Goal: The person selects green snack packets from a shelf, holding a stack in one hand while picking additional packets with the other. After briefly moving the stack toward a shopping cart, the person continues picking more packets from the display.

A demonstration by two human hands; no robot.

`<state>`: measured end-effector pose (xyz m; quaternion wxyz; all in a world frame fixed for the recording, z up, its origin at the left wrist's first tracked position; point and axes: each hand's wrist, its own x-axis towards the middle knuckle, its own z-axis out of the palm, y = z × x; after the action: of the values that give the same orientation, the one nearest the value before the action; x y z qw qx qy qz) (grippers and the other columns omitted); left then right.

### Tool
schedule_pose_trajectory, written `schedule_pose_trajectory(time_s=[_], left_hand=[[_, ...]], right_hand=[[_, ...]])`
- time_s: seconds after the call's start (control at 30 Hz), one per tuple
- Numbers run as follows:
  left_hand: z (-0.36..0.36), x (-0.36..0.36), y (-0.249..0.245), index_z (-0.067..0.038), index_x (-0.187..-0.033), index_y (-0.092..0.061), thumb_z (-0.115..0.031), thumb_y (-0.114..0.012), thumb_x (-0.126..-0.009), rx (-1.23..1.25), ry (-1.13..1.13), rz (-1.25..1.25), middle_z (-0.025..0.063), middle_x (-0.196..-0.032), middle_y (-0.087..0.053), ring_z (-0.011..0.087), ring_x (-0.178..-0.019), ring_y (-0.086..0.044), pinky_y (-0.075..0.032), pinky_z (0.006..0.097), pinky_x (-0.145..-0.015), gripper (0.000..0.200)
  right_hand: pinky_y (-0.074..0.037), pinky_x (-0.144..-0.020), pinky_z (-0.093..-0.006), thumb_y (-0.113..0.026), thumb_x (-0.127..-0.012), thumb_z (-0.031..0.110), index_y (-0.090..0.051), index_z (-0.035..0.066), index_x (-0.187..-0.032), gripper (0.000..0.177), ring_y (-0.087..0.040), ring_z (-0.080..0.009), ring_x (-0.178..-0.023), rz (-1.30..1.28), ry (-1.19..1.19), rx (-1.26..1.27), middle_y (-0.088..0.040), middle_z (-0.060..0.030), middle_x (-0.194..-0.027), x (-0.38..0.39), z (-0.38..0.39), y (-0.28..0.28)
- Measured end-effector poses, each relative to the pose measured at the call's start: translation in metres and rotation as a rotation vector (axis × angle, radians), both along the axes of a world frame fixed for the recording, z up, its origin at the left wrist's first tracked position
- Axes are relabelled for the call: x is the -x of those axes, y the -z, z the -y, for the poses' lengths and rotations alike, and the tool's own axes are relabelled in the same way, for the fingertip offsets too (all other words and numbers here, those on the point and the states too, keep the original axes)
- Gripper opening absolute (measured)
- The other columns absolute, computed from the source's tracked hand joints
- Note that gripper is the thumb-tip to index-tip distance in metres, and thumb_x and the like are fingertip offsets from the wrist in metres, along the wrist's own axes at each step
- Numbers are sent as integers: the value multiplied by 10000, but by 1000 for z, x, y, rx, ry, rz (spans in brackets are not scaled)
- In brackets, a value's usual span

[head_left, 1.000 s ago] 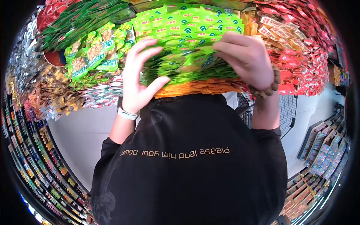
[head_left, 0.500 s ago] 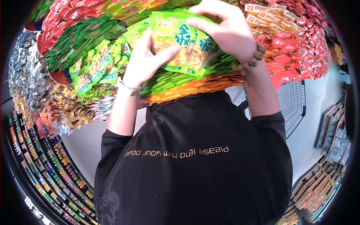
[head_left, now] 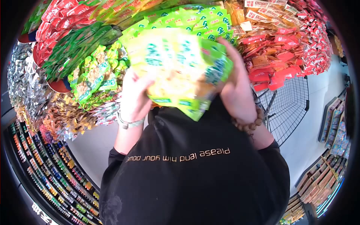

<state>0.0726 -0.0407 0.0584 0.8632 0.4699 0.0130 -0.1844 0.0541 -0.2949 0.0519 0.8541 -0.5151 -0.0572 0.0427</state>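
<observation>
Close in front of my chest, several green snack packets [head_left: 176, 71] are held up as an overlapping bunch, with glare washing out much of their print. My left hand [head_left: 137, 93] grips the left edge of the bunch, its thumb on the front. At the right side, my right hand [head_left: 238, 88] is closed around the edge of the packets and slightly blurred; part of its fingers is hidden behind them. Beyond the bunch, rows of matching green packets [head_left: 204, 22] lie on the display.
Red packets [head_left: 287, 69] lie right of the green rows. Dark green packets [head_left: 77, 52] and knobbly bagged snacks [head_left: 95, 75] are on the left. A wire shopping cart [head_left: 287, 107] stands at my right. Stocked shelves [head_left: 56, 168] curve along the lower left.
Both hands have drawn the green packets off the display towards my chest. The rows beneath are now uncovered. My right hand has come down from the top of the packets to their right side.
</observation>
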Motion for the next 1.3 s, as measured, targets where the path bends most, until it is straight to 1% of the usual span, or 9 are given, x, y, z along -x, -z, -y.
schedule_pose_trajectory(time_s=[0.07, 0.13, 0.2, 0.27, 0.37, 0.47, 0.57, 1.0, 1.3], left_hand=[[40, 14, -22, 22, -1301, -498, -77, -680, -912, -321, 25, 1, 112, -1183, -647, 198, -1100, -640, -514, 341, -982, 441], [60, 15, -27, 22, -1405, -356, -184, -743, -899, -697, 316, 453, 192, -1205, -612, 264, -1186, -594, -484, 382, -980, 669], [69, 17, -44, 29, -1403, -360, -258, -786, -861, -734, 478, 335, 249, -1180, -573, 364, -1151, -583, -475, 413, -961, 747], [69, 17, -41, 38, -1380, -418, -360, -826, -791, -978, 484, 726, 232, -1145, -557, 407, -1053, -568, -478, 428, -901, 820], [61, 5, -59, 25, -1273, -545, -344, -833, -751, -1166, 532, 867, 184, -1126, -560, 356, -999, -575, -480, 413, -855, 701], [30, -10, -44, -49, -1007, -689, -222, -804, -774, -1397, 93, 978, 93, -994, -612, 300, -968, -581, -479, 395, -826, 313], [15, -20, -23, -100, -976, -709, -235, -817, -766, -1736, 17, 1057, 110, -1188, -601, 339, -1135, -544, -430, 459, -960, 272], [28, -24, 3, -109, -953, -712, -278, -814, -780, -1686, 125, 1105, 151, -1443, -473, 404, -1417, -336, -226, 611, -1168, 262], [23, -30, 16, -49, -796, -568, -118, -795, -759, -1627, 56, 1237, 140, -1381, -529, 407, -1381, -402, -271, 605, -1152, 241]], right_hand=[[-441, -1085, -393, -807, -850, 230, -214, 21, -1547, 939, -465, -255, -1364, -8, -62, -63, -414, -149, -1502, 15, -3, 8], [-443, -1088, -411, -824, -833, 247, -248, 16, -1536, 938, -490, -262, -1348, -160, -98, -245, -437, -154, -1494, 24, -1, 9], [-453, -1081, -429, -831, -823, 246, -287, 5, -1521, 918, -532, -268, -1306, -350, -170, -287, -486, -159, -1453, 35, 12, 21], [-466, -1073, -473, -807, -834, 288, -349, -6, -1494, 856, -577, -288, -1262, -426, -214, -276, -549, -176, -1396, 41, 24, 25], [-459, -1076, -516, -759, -866, 320, -336, -4, -1501, 829, -548, -354, -1296, -406, -275, -571, -515, -202, -1430, 48, 29, 51], [-444, -1069, -587, -723, -876, 404, -293, 14, -1529, 875, -464, -457, -1352, -327, -416, -611, -442, -228, -1488, 38, 32, 54], [-457, -1056, -583, -703, -873, 476, -272, 27, -1542, 914, -445, -464, -1362, -328, -444, -594, -418, -216, -1492, 36, 35, 55], [-395, -1098, -590, -704, -879, 458, -210, 74, -1576, 937, -368, -473, -1407, -430, -439, -603, -371, -203, -1527, 36, 30, 57], [-382, -1105, -590, -692, -879, 482, -228, 76, -1570, 926, -398, -449, -1394, -391, -365, -533, -383, -201, -1524, 41, 28, 66]])
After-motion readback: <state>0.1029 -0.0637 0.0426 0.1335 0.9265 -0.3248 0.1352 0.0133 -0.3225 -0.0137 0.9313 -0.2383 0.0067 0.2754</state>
